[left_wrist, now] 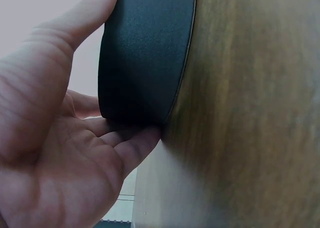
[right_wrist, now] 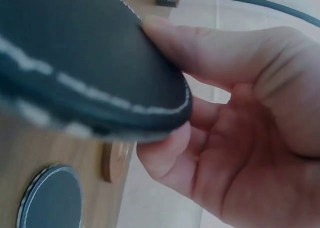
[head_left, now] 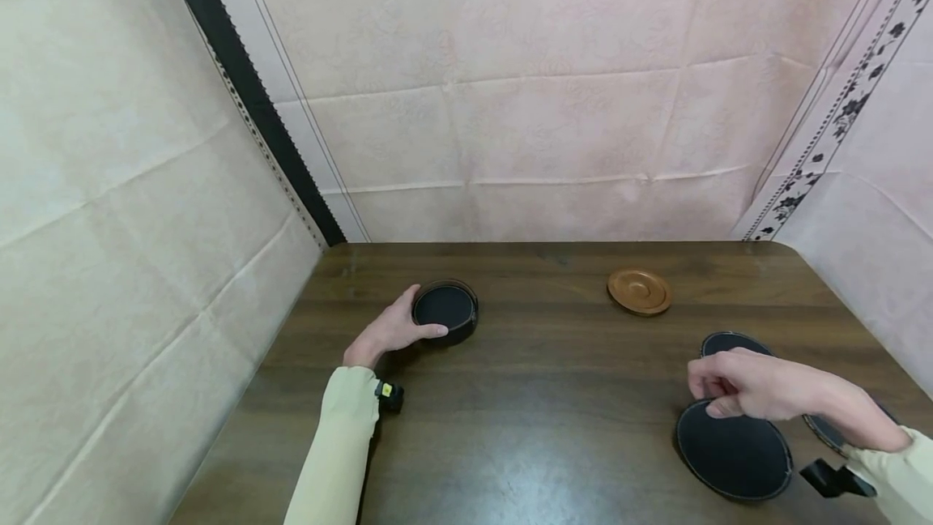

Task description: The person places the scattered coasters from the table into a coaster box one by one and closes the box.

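Closest to the viewer, toward the right side of the table point(head_left: 539, 395), the right hand point(head_left: 765, 386) pinches a black round coaster point(head_left: 732, 452) by its rim, thumb on the upper face and fingers beneath; in the right wrist view the coaster is tilted, with pale stitching round its border, and the pinched edge is clear of the wood. A second black coaster point(head_left: 824, 431) shows partly under the right wrist, toward the table's right edge. Just beyond the right hand lies a third black coaster point(head_left: 729, 339), half covered by the knuckles in the head view. Farther away, near the far left corner, the left hand point(head_left: 395, 327) grips a round black holder point(head_left: 445, 306), its thumb along the near rim and its fingers curled round the outer wall (whether the base touches the table is hard to tell). Near the far edge, between that holder and the far right corner but closer to the corner, a brown wooden disc point(head_left: 639, 292) with ringed grooves lies well apart from both hands. Behind the far edge hangs pale creased cloth point(head_left: 554, 120), with a dark floral border point(head_left: 838, 120) on the right.
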`<state>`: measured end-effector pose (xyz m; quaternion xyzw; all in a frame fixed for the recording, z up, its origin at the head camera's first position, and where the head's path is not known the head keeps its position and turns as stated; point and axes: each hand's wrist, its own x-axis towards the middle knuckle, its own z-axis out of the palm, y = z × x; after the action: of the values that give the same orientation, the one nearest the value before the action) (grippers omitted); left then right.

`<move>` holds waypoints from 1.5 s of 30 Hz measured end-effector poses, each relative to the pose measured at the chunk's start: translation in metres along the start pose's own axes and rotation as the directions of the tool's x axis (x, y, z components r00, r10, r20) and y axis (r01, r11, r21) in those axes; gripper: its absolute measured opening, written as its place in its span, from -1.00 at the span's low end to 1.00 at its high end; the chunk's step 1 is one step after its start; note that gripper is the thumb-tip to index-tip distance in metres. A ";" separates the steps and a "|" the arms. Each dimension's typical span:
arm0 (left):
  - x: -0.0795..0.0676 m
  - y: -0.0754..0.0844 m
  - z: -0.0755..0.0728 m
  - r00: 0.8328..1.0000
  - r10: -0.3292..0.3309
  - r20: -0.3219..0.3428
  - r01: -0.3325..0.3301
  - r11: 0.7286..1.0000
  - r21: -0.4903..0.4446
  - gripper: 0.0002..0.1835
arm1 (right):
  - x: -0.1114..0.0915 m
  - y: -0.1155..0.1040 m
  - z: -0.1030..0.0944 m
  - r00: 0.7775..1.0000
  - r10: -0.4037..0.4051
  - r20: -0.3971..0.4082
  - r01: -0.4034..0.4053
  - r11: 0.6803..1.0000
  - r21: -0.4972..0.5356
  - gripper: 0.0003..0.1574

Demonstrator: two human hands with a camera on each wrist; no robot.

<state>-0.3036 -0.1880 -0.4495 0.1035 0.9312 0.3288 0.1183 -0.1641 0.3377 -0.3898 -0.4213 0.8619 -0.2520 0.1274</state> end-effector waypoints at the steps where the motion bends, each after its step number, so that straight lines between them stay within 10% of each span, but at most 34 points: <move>1: 0.000 0.000 0.000 1.000 -0.001 0.003 0.001 1.000 -0.001 0.34 | 0.002 -0.002 -0.001 1.000 -0.008 -0.008 0.007 1.000 -0.010 -0.72; 28: 0.000 0.000 -0.002 1.000 0.003 0.002 -0.003 1.000 0.002 0.33 | 0.122 -0.036 -0.005 0.966 -0.086 -0.242 0.037 0.979 -0.200 -0.66; 45: -0.001 0.001 -0.002 1.000 -0.005 0.003 0.005 1.000 -0.015 0.31 | 0.182 -0.049 -0.003 0.937 -0.030 -0.347 0.012 0.998 -0.054 -0.78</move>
<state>-0.3030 -0.1892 -0.4471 0.1009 0.9289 0.3351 0.1212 -0.2442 0.1695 -0.3616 -0.3825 0.8723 -0.3019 -0.0405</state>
